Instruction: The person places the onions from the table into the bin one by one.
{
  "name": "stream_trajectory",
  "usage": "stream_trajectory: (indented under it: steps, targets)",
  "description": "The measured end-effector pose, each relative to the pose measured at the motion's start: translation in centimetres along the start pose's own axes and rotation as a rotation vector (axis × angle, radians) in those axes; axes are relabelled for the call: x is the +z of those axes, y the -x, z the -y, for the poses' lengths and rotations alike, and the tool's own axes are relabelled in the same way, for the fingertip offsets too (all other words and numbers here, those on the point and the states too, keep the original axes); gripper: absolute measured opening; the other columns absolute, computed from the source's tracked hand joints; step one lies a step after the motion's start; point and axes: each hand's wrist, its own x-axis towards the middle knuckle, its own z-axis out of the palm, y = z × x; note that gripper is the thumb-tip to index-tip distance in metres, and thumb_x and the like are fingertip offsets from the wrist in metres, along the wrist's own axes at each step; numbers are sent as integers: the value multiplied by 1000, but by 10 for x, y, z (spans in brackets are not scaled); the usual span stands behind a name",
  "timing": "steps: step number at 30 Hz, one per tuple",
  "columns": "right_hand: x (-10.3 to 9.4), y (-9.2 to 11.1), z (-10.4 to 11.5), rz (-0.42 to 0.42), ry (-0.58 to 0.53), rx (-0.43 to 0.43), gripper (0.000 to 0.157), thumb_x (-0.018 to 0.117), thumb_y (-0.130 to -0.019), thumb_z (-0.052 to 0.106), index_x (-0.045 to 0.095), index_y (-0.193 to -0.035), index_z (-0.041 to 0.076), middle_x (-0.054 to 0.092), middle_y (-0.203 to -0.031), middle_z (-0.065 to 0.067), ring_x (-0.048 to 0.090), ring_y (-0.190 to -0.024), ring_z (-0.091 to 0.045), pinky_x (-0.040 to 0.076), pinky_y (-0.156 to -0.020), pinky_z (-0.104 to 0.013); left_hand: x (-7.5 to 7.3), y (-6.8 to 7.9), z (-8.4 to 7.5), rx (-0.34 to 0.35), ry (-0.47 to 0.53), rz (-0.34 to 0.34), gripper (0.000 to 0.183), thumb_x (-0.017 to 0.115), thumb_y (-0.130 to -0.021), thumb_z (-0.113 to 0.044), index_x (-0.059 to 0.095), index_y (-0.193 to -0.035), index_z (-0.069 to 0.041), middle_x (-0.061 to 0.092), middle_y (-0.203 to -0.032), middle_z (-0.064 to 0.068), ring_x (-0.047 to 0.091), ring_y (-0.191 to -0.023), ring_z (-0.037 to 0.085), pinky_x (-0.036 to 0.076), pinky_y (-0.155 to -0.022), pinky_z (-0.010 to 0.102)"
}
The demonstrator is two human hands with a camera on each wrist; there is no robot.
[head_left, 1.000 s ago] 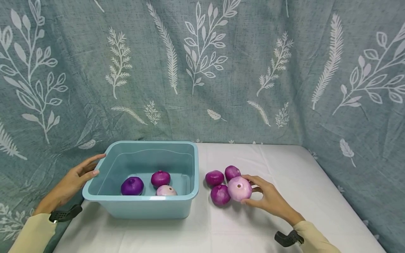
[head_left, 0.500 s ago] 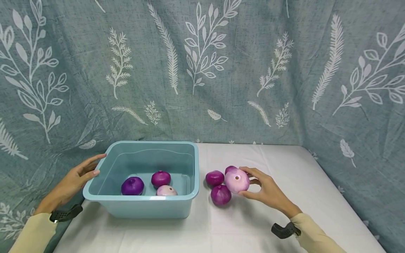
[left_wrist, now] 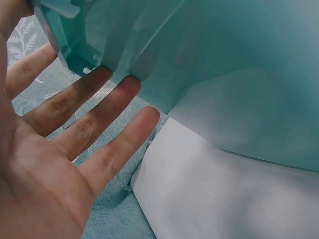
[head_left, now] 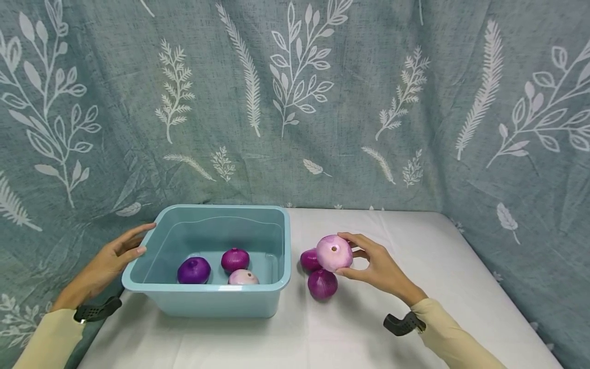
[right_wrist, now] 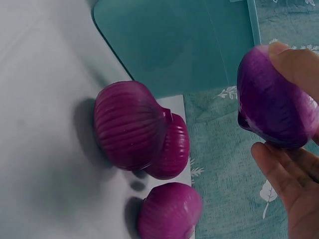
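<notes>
My right hand (head_left: 380, 266) pinches a large onion (head_left: 334, 253) between thumb and fingers, raised above the table. Its pale pink root end faces the head camera; the right wrist view shows a deep purple side of the same onion (right_wrist: 274, 102). Below and beside it, smaller red onions lie on the cloth: one front onion (head_left: 322, 285), one partly covered onion (head_left: 310, 260), and a third onion (right_wrist: 170, 211) that the held one hides from the head view. My left hand (head_left: 108, 264) rests at the left rim of a blue-green plastic tub (head_left: 203, 288), its fingers straight along the outer wall (left_wrist: 164, 64).
Inside the tub lie a dark purple onion (head_left: 193, 270), a red onion (head_left: 235, 260) and a pale onion (head_left: 243, 277). A white cloth (head_left: 415, 256) covers the table. Behind and beside it hangs a leaf-patterned teal curtain (head_left: 350, 154).
My right hand has lifted the large onion from beside the small ones and carried it up and to the left, over the group. The left hand stays at the tub.
</notes>
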Motion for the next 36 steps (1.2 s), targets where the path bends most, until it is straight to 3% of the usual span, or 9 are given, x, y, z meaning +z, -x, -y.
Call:
stream_trajectory:
  steps: [7, 17, 24, 32, 36]
  targets:
    - [3, -11, -1, 23, -17, -15, 78, 94, -78, 24, 57, -146, 16, 61, -138, 1, 61, -119, -16, 57, -94, -31, 0, -1, -1, 1, 3, 4, 62, 50, -111, -27, 23, -166, -31, 12, -171, 12, 14, -147, 60, 25, -103, 82]
    - [12, -32, 9, 17, -79, -36, 77, 93, -78, 25, 57, -146, 16, 61, -138, 0, 66, -114, -19, 58, -92, -33, -2, -2, 0, 6, 11, 4, 62, 51, -111, -25, 23, -166, -30, 12, -171, 13, 14, -147, 59, 25, -102, 82]
    - [14, -43, 55, 10, -116, -11, 72, 91, -78, 3, 57, -142, 0, 62, -133, -13, 73, -96, -29, 61, -85, -34, -3, -2, 0, 0, 0, -4, 62, 52, -111, -26, 24, -166, -31, 12, -171, 15, 15, -147, 60, 24, -102, 83]
    - [23, -57, 64, 7, -141, -87, 72, 90, -77, 0, 56, -141, -7, 62, -135, -17, 63, -116, -35, 59, -91, -38, -1, 0, 3, 11, 22, 3, 61, 50, -111, -23, 23, -166, -28, 12, -171, 13, 14, -147, 59, 24, -102, 83]
    - [29, -63, 67, 9, -138, -127, 72, 90, -77, 0, 56, -140, -7, 63, -134, -17, 63, -114, -37, 59, -91, -40, -1, 0, 3, 7, 21, -1, 61, 50, -111, -23, 23, -166, -28, 13, -171, 12, 15, -147, 59, 24, -103, 82]
